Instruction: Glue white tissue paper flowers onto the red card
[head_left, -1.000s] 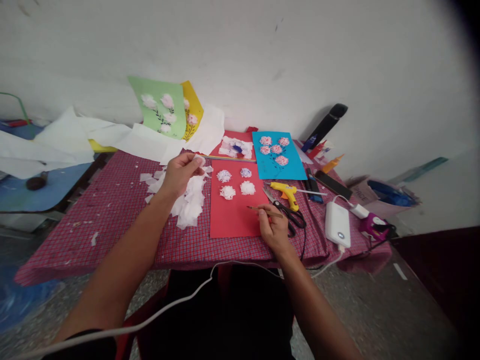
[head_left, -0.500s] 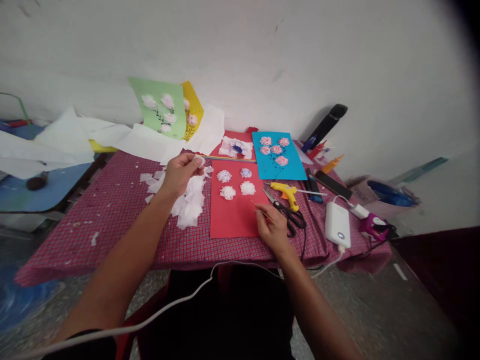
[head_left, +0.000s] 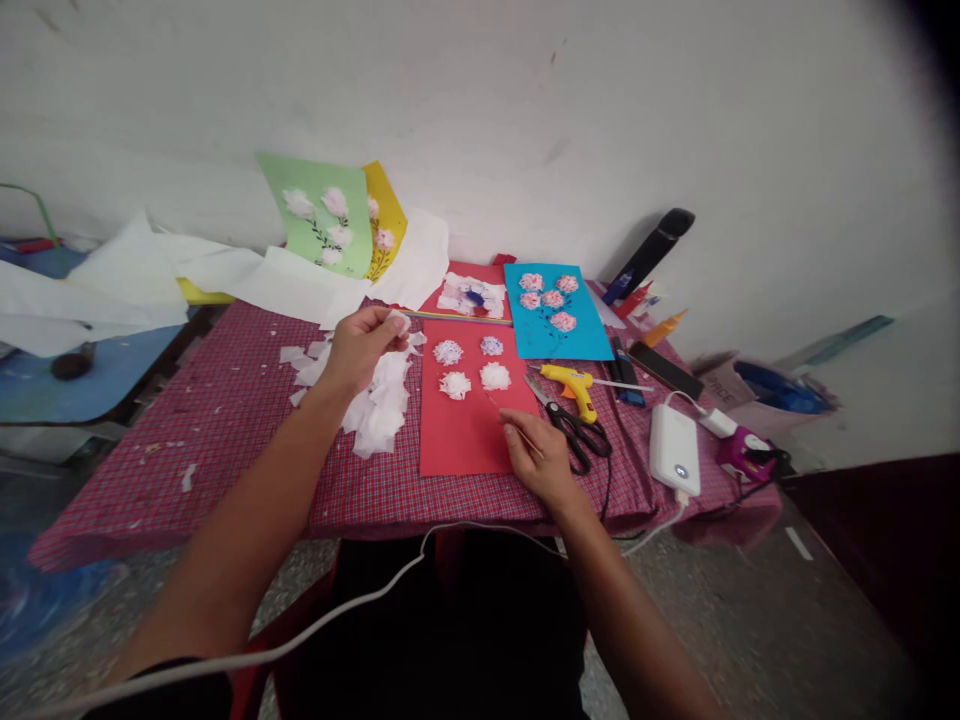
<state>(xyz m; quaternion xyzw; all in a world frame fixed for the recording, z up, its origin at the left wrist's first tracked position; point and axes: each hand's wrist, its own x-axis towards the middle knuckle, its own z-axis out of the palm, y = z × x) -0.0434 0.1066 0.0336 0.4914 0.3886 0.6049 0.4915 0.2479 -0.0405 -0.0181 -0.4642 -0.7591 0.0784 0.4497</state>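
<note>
My left hand (head_left: 358,352) pinches a small white tissue paper piece (head_left: 400,320) above a heap of tissue paper scraps (head_left: 382,405). My right hand (head_left: 541,458) is closed around a thin stick (head_left: 523,436), its tip pointing up and left over the red sheet (head_left: 469,440). Whether the stick is a fine brush or a skewer I cannot tell. Several ruffled paper flowers sit on the sheet's upper half, among them a white flower (head_left: 495,376) close to the stick's tip and a purple-speckled flower (head_left: 448,352).
Right of the sheet lie black-handled scissors (head_left: 574,425), a yellow glue gun (head_left: 571,385) and a white power bank (head_left: 675,448) with cables. Behind are a blue flower card (head_left: 559,340), a purple-stained tissue (head_left: 472,297) and a green card (head_left: 322,215). A white cable (head_left: 360,600) crosses my lap.
My right hand has shifted slightly left, carrying the stick's tip up and left towards the white flower. The left hand stays in place with its tissue piece.
</note>
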